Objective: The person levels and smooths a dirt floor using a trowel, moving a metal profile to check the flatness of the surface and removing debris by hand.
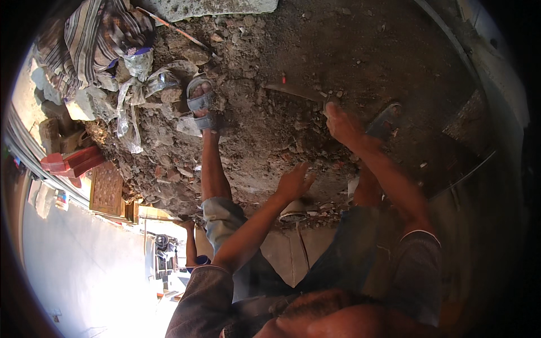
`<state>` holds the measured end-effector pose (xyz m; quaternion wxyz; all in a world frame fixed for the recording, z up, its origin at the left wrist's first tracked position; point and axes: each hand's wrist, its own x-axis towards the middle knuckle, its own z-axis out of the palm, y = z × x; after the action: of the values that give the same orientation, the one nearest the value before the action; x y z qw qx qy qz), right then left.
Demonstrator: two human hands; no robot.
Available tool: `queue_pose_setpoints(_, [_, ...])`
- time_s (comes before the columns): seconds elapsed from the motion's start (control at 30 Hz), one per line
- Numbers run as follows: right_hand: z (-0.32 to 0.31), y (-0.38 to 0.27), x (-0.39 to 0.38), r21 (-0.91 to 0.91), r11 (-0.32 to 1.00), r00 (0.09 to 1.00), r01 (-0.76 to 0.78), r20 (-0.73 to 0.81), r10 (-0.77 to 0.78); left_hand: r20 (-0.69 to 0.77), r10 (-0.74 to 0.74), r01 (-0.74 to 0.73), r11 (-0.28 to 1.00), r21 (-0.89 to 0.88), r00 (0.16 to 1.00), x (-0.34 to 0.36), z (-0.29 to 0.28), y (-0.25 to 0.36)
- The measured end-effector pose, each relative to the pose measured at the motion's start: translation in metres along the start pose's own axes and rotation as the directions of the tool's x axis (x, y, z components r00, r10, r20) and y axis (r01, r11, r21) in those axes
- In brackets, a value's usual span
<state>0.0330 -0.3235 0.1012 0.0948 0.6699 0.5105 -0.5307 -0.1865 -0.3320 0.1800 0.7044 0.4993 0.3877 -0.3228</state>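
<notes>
My right hand (342, 125) is closed round the handle of what looks like a trowel. Its long, narrow, pointed blade (296, 92) reaches left, low over loose dark soil (315, 50). My left hand (294, 183) has its fingers apart and nothing in them, over the broken rubble (248, 163) between my legs. A grey strapped sandal (202, 103) is on my left foot, planted among the stones. Another sandal (385, 119) is on my right foot, beside my right forearm.
Striped cloth (93, 42) and clear plastic wrapping (131, 107) lie at the upper left, near a thin stick (180, 29). Red blocks (73, 163) and a wooden panel (106, 188) stand at the left. Another person's arm (190, 242) shows at lower left. A wall (499, 67) bounds the right.
</notes>
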Motion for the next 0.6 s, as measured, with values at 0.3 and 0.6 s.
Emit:
queue_pose_setpoints(0.3, [-0.057, -0.034, 0.131, 0.006, 0.999, 0.973, 0.033, -0.227, -0.031, -0.036, -0.007, 0.01, 0.996, 0.084, 0.999, 0.005, 0.013, -0.008])
queue_pose_setpoints(0.6, [-0.04, 0.013, 0.008, -0.132, 0.981, 0.986, 0.141, -0.075, -0.152, 0.016, 0.016, -0.017, 0.998, 0.057, 1.0, 0.001, 0.005, -0.001])
